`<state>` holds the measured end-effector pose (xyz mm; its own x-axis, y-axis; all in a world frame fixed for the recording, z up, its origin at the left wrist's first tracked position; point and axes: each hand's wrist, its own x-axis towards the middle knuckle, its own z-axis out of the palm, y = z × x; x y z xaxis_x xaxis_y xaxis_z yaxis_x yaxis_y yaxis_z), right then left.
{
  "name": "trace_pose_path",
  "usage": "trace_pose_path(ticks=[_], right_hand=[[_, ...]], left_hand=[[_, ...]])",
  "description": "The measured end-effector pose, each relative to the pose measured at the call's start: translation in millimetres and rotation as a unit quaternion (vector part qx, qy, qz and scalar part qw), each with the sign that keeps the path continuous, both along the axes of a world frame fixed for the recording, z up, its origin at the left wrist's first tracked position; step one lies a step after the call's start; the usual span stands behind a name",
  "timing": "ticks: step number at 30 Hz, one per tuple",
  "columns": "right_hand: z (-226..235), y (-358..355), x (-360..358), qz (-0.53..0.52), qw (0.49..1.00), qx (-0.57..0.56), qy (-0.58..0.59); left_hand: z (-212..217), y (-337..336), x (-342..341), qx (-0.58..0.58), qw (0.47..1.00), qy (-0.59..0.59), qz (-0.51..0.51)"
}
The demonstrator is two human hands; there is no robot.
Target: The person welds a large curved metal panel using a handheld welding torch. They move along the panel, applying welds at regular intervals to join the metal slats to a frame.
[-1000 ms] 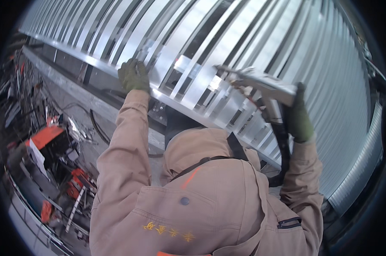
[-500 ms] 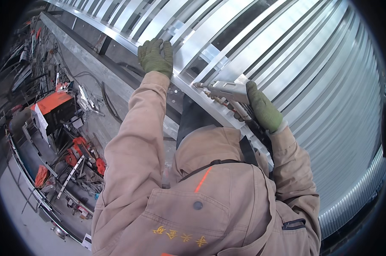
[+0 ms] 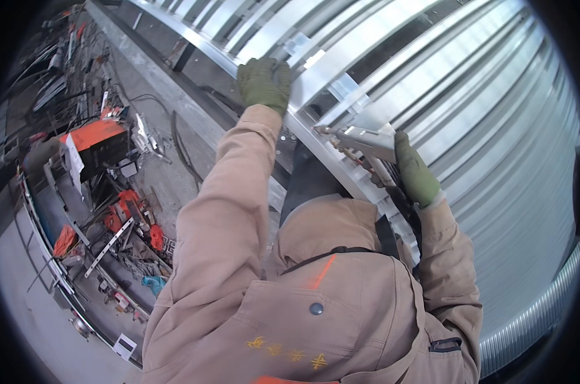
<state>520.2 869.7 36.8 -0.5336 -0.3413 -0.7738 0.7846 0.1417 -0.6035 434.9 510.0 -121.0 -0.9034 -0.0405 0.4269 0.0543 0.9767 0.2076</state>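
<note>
My left hand [image 3: 264,84], in a green glove, lies on the long metal edge rail [image 3: 214,54] of a slatted silvery panel [image 3: 341,46]. Its fingers stretch forward over the rail and the slat ends. In my right hand [image 3: 417,171], also gloved in green, is a grey metal welding gun [image 3: 367,141] with a narrow nozzle and copper-coloured fittings. The nozzle tip points left, close to the joint of rail and slat; whether it touches cannot be made out. A dark cable [image 3: 402,211] runs back from the gun beneath my right forearm.
Parallel slats fill the right side, with dark gaps among them. A heavy steel beam [image 3: 150,83] runs along the panel's left. Beyond lie a black hose [image 3: 182,153], an orange-topped box [image 3: 92,136], a cluttered cart [image 3: 120,256] and scattered metal scraps [image 3: 147,137].
The whole view has shifted, so panel, hands and clutter appear farther right. Both hands keep about the same place on the panel, and the welding gun remains in my right hand.
</note>
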Motion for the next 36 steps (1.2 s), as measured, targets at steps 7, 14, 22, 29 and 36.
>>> trace_pose_path(ticks=[7,14,22,29,36], right_hand=[[-15,8,6,0.004,1.0,-0.025,0.004],[-15,5,7,-0.012,1.0,-0.015,0.009],[0,5,3,0.022,1.0,0.004,0.02],[-6,12,5,0.021,1.0,-0.019,0.004],[-13,14,10,-0.006,0.999,-0.04,-0.001]], left_hand=[[4,9,6,0.037,0.998,-0.025,0.049],[-3,5,3,0.038,0.99,-0.117,0.062],[3,5,2,0.046,0.998,-0.038,0.023],[16,9,2,0.063,0.99,-0.116,0.047],[17,9,3,0.058,0.991,-0.111,0.051]])
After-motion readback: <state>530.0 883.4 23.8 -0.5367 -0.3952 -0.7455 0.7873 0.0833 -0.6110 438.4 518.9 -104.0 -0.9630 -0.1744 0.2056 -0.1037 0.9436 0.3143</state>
